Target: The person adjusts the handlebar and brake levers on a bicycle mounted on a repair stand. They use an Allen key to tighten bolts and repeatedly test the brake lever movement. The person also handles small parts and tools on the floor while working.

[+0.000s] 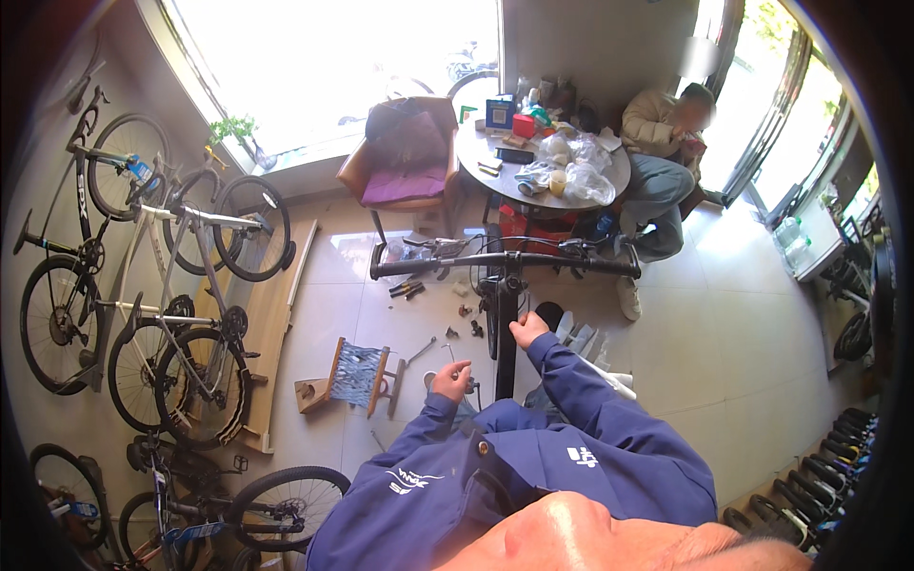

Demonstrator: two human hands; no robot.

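Beyond the right hand I see a round table and a brown armchair, with a large window glaring white behind them. Pale floor tiles spread below the hand; a plain wall stands well to its left.

I look remotely through one wide fisheye camera worn on a person's head, upright, facing down and forward. A navy-blue fabric jacket is close below; the bare hands sit mid-view, slightly farther; a round, grey-topped bench stands well beyond.
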